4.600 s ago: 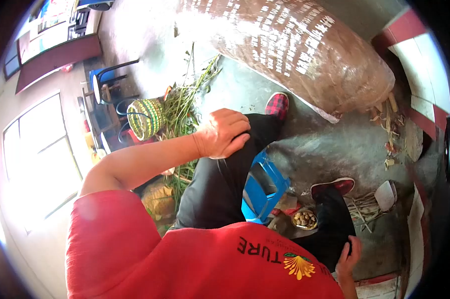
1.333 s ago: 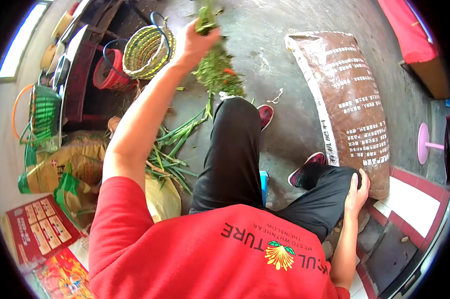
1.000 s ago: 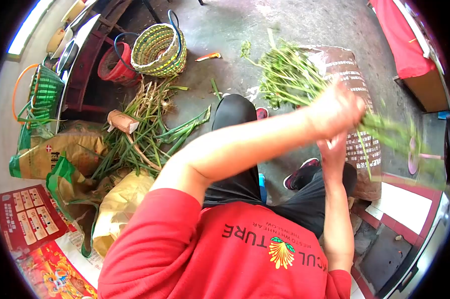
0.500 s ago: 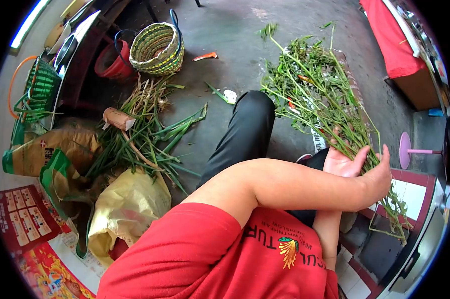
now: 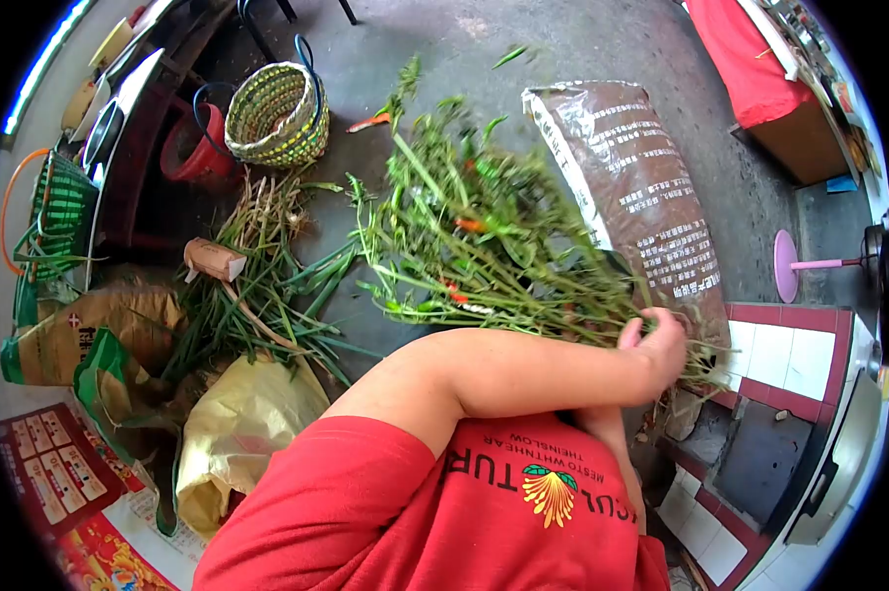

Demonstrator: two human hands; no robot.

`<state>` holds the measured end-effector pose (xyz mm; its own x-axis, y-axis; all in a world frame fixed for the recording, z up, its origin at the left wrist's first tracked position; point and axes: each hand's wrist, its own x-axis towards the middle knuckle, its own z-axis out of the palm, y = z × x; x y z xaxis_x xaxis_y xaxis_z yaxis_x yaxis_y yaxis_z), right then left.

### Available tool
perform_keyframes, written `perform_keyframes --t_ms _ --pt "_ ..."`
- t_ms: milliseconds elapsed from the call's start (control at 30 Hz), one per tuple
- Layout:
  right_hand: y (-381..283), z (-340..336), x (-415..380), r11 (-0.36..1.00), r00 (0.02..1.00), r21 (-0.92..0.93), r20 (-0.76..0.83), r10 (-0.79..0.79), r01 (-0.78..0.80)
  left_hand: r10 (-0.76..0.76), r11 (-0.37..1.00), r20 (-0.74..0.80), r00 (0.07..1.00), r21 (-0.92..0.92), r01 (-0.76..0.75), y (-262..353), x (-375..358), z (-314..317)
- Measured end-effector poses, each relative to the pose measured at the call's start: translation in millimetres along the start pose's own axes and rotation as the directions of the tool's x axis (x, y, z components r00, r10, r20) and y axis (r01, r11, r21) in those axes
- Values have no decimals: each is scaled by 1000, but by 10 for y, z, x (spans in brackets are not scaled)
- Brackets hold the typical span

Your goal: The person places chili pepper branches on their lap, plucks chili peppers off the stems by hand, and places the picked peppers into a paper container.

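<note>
My left hand (image 5: 658, 347) reaches across my body to the right and is closed on the stems of a big leafy green bunch (image 5: 464, 246) with small red chilies in it. The bunch fans out up and to the left over my lap, blurred by motion. Only my right forearm (image 5: 610, 438) shows, rising behind my left arm. The right hand itself is hidden there, close to the stems.
A brown printed sack (image 5: 641, 187) lies on the concrete floor ahead. Cut green stalks (image 5: 257, 286) are piled at left beside a yellow bag (image 5: 242, 419), a woven basket (image 5: 272, 113) and a red bucket (image 5: 190, 153). A tiled step (image 5: 789, 355) and a pink stool (image 5: 794, 266) are at right.
My left hand fetched the bunch from the floor near the basket and swung it right to my right hand. Now its leafy end has swept back left over my lap.
</note>
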<state>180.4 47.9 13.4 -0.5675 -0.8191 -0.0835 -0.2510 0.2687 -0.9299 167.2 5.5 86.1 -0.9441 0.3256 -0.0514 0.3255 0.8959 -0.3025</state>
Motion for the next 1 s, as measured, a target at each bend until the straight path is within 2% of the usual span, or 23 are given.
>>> perform_keyframes --t_ms 33,100,167,233,267,300,333,367,400,433,467,500,533,567,633,700,767,833,867,933,1000 --pt "20 2 -130 998 998 -64 67 -20 25 38 998 78 996 -50 -34 145 71 300" --pt "44 -19 -312 972 977 -207 201 -69 111 -137 938 124 983 -302 169 237 -25 575" --pt "64 -34 -421 944 956 -289 284 -72 157 -155 901 103 983 -393 183 208 -12 604" --pt "111 -42 -540 973 964 -230 262 38 24 -162 855 116 980 -479 198 137 -16 630" --pt "230 0 -560 982 964 -43 185 190 -185 -167 828 134 977 -518 213 67 -1 650" --pt "349 43 -580 920 936 177 103 335 -349 -172 800 150 974 -556 227 1 16 662" --pt "13 -49 -574 906 920 160 75 385 -392 -115 798 150 982 -575 181 -99 -75 574" --pt "-288 -134 -574 887 899 147 45 437 -438 -143 766 113 983 -616 182 -152 -132 540" --pt "-471 -198 -528 887 899 201 -57 434 -416 -171 733 78 982 -657 179 -192 -168 522" --pt "-510 -295 -529 940 945 117 -17 326 -322 -199 697 43 979 -696 172 -276 -232 458" --pt "-550 -325 -509 983 977 32 -103 185 -183 -223 646 8 975 -747 155 -396 -288 416" --pt "-569 -338 -470 997 984 -64 -176 33 -45 -332 633 -142 933 -766 108 -515 -386 410" --pt "-552 -349 -412 991 967 -130 -252 -45 12 -460 616 -305 834 -786 53 -661 -516 415" --pt "-667 -332 -288 976 937 -216 -332 -107 35 -482 553 -233 845 -829 86 -891 -706 336" --pt "-631 -322 -68 879 884 -448 -328 -334 166 -717 570 -416 560 -812 126 -1099 -1066 504" --pt "-511 -275 75 873 933 -481 -274 -234 78 -818 515 -330 470 -785 344 -1312 -1421 725" --pt "-323 -246 156 757 943 -638 -145 -298 141 -909 334 -152 389 -823 459 -1383 -1723 904" --pt "-161 -277 155 694 917 -689 -108 -384 210 -916 269 -33 401 -790 551 -1349 -1929 1072" --pt "-146 -355 149 696 914 -681 -98 -394 227 -917 190 66 392 -793 578 -1295 -1986 1135" --pt "-149 -524 29 707 911 -663 -92 -402 245 -921 186 70 384 -786 590 -1060 -2051 984" --pt "-112 -657 -92 768 936 -612 -124 -329 189 -920 172 77 385 -802 572 -861 -2088 843"
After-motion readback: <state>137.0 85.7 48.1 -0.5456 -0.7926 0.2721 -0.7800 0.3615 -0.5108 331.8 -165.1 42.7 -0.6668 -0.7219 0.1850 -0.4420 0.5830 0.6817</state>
